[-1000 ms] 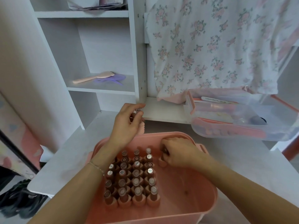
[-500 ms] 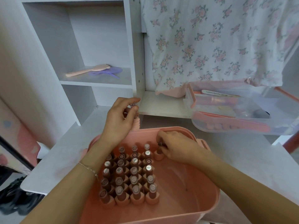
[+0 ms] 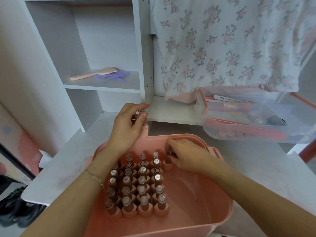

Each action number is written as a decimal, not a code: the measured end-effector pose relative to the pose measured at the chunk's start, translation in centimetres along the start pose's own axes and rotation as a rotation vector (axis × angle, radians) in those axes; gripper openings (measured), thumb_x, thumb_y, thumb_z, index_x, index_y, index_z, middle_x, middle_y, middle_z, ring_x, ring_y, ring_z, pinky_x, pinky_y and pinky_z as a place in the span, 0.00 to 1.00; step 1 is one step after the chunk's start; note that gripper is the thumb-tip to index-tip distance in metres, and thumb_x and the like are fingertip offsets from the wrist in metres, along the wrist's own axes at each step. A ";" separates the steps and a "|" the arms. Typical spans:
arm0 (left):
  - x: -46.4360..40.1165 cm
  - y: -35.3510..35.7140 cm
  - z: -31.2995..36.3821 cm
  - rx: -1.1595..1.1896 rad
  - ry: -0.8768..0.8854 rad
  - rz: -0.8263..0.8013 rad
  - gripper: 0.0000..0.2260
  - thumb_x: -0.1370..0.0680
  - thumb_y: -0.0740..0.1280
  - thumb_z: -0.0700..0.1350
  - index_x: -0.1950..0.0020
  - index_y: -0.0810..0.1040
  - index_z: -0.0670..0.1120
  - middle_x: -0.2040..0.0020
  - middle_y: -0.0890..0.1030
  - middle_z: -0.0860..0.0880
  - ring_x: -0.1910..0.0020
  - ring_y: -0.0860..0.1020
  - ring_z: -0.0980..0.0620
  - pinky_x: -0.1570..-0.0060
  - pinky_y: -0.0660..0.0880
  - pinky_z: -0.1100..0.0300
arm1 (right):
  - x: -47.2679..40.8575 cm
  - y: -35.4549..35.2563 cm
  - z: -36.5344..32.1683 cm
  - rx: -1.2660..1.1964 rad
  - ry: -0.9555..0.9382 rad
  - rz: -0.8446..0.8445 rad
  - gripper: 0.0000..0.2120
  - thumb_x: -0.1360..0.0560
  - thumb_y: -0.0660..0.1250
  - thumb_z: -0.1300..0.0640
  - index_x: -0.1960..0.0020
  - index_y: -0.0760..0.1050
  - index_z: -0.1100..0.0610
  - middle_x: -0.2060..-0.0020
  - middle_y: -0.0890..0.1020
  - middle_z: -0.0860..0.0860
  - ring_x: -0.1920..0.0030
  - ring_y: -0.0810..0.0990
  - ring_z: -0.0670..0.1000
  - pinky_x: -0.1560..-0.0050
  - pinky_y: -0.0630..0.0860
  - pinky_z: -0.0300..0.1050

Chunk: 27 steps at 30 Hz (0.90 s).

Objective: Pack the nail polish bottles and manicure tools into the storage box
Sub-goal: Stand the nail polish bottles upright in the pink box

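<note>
A pink storage box (image 3: pixel 220 207) sits on the white desk in front of me. Several nail polish bottles (image 3: pixel 142 183) stand in neat rows in its left half. My right hand (image 3: pixel 184 155) is inside the box at the far end of the rows, fingers closed on one bottle (image 3: pixel 168 162) standing at the start of a new row. My left hand (image 3: pixel 127 126) hovers above the box's far left rim, holding a few bottles (image 3: pixel 142 115) bunched in its fingers; they are mostly hidden.
A clear tray (image 3: pixel 256 120) with a pink handle, a nail file and small tools sits on the low shelf at right. A floral cloth (image 3: pixel 230 45) hangs above it. A pink brush (image 3: pixel 93 75) and purple comb lie on the shelf at left.
Both hands have stayed almost in place. The right hand has set its bottle down lower beside the rows and still grips it.
</note>
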State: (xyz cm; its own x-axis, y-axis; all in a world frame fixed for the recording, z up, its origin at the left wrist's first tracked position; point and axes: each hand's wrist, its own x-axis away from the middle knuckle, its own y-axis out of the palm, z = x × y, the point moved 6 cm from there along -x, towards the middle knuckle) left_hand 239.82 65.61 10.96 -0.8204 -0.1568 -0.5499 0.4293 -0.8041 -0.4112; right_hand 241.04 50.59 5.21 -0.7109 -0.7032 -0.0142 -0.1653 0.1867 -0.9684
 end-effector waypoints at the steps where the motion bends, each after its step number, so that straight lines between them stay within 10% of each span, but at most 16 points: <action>1: 0.0 0.0 0.0 0.000 -0.001 0.000 0.11 0.22 0.61 0.37 0.43 0.77 0.48 0.51 0.73 0.52 0.58 0.81 0.51 0.53 0.75 0.63 | 0.0 0.0 0.0 0.000 -0.003 0.000 0.06 0.26 0.60 0.58 0.49 0.69 0.58 0.55 0.78 0.55 0.57 0.75 0.54 0.58 0.71 0.49; 17: 0.1 0.0 0.6 0.076 -0.036 -0.014 0.11 0.23 0.63 0.38 0.49 0.76 0.55 0.53 0.75 0.56 0.57 0.81 0.51 0.52 0.76 0.59 | 0.5 -1.5 0.2 0.003 0.014 0.318 0.14 0.27 0.60 0.51 0.43 0.72 0.50 0.51 0.79 0.45 0.51 0.77 0.49 0.53 0.71 0.42; 27: 0.3 0.4 2.4 0.253 0.001 -0.107 0.16 0.29 0.70 0.36 0.54 0.79 0.59 0.60 0.81 0.61 0.56 0.74 0.55 0.57 0.70 0.67 | 0.1 -3.3 0.2 -0.780 0.057 0.313 0.12 0.29 0.70 0.53 0.46 0.74 0.47 0.54 0.81 0.46 0.54 0.78 0.46 0.50 0.73 0.42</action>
State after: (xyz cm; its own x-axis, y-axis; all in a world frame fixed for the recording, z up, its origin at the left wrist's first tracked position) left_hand 238.85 63.86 12.31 -0.8556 -0.0632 -0.5137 0.2326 -0.9336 -0.2725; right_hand 241.66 49.75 8.36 -0.8326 -0.5083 -0.2201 -0.3650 0.8023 -0.4722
